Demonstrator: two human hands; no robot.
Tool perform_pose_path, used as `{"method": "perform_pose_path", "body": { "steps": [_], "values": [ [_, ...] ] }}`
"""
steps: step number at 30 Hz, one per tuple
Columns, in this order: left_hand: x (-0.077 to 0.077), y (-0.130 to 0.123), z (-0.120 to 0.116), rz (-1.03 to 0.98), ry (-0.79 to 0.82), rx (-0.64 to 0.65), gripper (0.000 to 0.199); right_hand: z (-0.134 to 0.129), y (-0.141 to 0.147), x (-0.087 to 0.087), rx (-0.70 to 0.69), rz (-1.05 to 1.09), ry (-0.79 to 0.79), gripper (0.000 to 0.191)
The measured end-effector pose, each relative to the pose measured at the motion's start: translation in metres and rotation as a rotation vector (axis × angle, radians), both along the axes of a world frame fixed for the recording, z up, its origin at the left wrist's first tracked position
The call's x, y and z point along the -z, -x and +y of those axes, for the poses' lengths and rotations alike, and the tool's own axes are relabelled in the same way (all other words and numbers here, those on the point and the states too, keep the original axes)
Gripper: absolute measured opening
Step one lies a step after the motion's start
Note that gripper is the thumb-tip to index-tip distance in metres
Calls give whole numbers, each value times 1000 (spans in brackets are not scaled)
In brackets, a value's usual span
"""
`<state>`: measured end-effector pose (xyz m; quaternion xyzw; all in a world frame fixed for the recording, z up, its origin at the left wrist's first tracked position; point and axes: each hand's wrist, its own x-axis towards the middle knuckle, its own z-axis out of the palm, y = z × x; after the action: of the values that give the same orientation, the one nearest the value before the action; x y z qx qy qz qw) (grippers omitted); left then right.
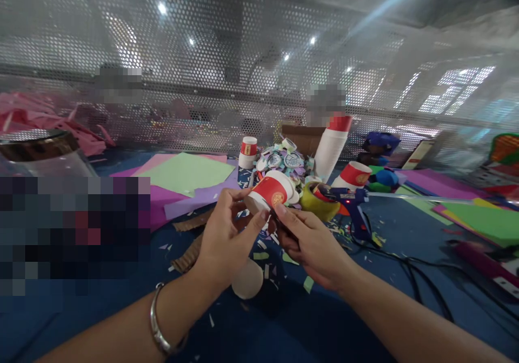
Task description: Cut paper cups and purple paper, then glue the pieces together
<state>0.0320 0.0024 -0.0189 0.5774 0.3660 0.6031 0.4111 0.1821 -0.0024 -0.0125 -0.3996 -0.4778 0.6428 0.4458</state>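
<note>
A red and white paper cup point(271, 190) with a gold emblem is held tilted above the table, between both hands. My left hand point(227, 233) is closed around its lower left end, thumb underneath. My right hand point(306, 238) pinches the cup's lower right side with thumb and fingers; whether those curled fingers also hold something small is hidden. Below the hands lies a pale round disc point(247, 279) among paper scraps. Just behind the cup is a pile of decorated paper pieces point(284, 158). To the right, a blue glue gun point(352, 203) with a lit red light rests against a yellow round object point(320, 205).
A tall stack of paper cups point(330, 149) leans behind, with single cups point(247, 153) nearby. Coloured paper sheets point(186, 173) lie left and right, corrugated cardboard strips point(188, 252) near my left hand. Black cables point(413, 271) cross the right side. A perforated metal screen point(203, 44) stands behind.
</note>
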Motion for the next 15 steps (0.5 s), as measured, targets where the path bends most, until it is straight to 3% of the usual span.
{"method": "perform_pose_path", "body": {
  "steps": [4, 15],
  "values": [
    [2, -4, -1, 4, -8, -52, 32, -1, 0, -1, 24, -14, -5, 44],
    [5, -8, -8, 7, -6, -40, 31, -3, -1, 2, 29, -88, -45, 46]
  ]
}}
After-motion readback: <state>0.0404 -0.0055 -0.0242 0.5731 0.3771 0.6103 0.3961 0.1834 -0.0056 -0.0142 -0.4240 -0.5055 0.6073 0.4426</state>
